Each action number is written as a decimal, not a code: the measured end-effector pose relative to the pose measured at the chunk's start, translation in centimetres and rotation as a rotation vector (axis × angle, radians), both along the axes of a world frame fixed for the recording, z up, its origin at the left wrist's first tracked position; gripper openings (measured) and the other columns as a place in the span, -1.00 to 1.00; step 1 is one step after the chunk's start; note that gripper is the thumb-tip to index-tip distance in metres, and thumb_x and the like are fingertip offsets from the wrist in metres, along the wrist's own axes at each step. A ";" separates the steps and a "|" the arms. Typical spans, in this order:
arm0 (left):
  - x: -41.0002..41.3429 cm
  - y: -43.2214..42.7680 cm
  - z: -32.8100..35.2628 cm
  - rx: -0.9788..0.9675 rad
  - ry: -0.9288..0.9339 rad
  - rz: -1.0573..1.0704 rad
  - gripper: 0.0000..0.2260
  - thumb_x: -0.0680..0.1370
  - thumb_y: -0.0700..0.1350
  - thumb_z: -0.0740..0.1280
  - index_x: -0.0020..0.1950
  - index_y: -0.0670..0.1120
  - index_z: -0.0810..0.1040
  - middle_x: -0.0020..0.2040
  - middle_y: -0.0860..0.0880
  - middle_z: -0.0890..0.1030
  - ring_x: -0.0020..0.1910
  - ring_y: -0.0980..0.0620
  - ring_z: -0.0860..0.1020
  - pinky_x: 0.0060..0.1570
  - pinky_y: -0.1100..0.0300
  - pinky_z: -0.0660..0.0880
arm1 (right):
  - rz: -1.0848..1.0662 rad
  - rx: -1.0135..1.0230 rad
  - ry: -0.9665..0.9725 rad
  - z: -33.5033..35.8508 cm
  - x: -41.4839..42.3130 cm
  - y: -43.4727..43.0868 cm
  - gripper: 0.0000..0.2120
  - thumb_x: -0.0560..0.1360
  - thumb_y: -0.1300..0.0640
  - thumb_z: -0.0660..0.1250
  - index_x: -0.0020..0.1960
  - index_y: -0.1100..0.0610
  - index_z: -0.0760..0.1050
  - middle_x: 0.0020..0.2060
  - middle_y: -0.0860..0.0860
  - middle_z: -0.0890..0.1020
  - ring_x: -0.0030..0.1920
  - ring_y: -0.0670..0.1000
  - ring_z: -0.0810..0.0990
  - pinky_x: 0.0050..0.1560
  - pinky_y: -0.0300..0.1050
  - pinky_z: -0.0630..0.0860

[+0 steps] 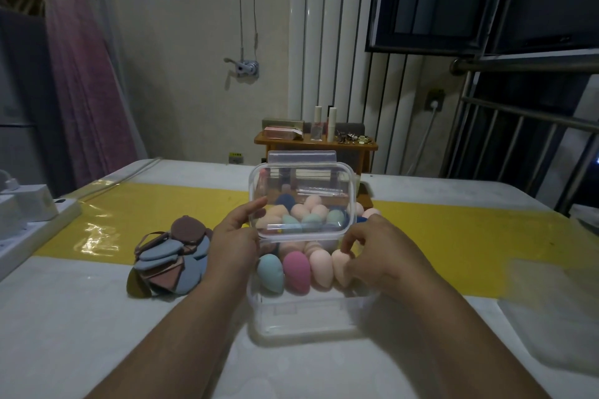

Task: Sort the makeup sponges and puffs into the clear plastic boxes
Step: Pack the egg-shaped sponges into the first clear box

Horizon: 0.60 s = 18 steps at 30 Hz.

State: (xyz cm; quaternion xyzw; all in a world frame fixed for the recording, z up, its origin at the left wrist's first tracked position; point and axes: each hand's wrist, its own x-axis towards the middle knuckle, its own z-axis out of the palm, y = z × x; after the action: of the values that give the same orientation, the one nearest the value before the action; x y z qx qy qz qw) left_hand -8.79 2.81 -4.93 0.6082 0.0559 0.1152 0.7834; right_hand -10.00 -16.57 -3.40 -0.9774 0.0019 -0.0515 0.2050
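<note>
Right, clear box [308, 317] sits mid-table [97, 334], four egg sponges in a row inside: teal sponge [270, 272], pink sponge [296, 270], two peach | right hand [379, 253] fingers curled on rightmost peach sponge [338, 266] | left hand [235, 236] grips lid [301, 178] upright by its left edge, more sponges visible through it | flat puffs [171, 259] piled just left of box

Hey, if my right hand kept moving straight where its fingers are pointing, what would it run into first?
The peach sponge at the right end of the row in the clear box. The right hand seems to have its curled fingertips on it now, though depth is hard to judge.
</note>
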 end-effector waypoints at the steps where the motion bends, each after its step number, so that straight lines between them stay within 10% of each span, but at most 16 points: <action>1: 0.0 0.0 0.0 0.003 -0.001 0.000 -0.50 0.45 -0.54 0.22 0.08 0.03 0.64 0.07 0.04 0.59 -0.12 0.13 0.57 -0.28 0.23 0.60 | 0.012 0.053 -0.002 0.1 0.1 -0.1 -0.80 0.33 0.12 0.49 -0.11 -0.10 0.56 -0.11 -0.10 0.45 -0.11 0.01 0.55 -0.21 -0.13 0.53; 10: -0.1 0.1 0.1 -0.002 -0.003 -0.004 -0.51 0.45 -0.53 0.23 0.10 0.00 0.64 0.07 0.04 0.59 -0.11 0.11 0.58 -0.23 0.20 0.62 | 0.000 0.305 -0.179 -0.8 1.1 -1.0 -0.73 0.44 0.25 0.31 -0.27 -0.12 0.53 -0.14 -0.06 0.60 -0.08 0.02 0.56 -0.11 -0.08 0.51; 18: 0.1 0.3 -0.1 -0.006 -0.009 -0.006 -0.50 0.45 -0.54 0.22 0.12 -0.01 0.63 0.12 -0.02 0.57 -0.08 0.08 0.57 -0.16 0.12 0.61 | -0.120 0.317 -0.191 -2.4 2.7 -3.0 -0.78 0.59 0.25 0.27 0.10 -0.01 0.59 0.15 -0.01 0.61 0.11 0.02 0.53 0.05 -0.16 0.42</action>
State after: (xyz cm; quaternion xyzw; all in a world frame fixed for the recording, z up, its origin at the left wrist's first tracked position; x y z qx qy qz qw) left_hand -8.68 3.16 -4.99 0.6057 0.0508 0.1153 0.7857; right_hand -7.29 -19.57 -5.78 -0.9217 0.0487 -0.1552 0.3521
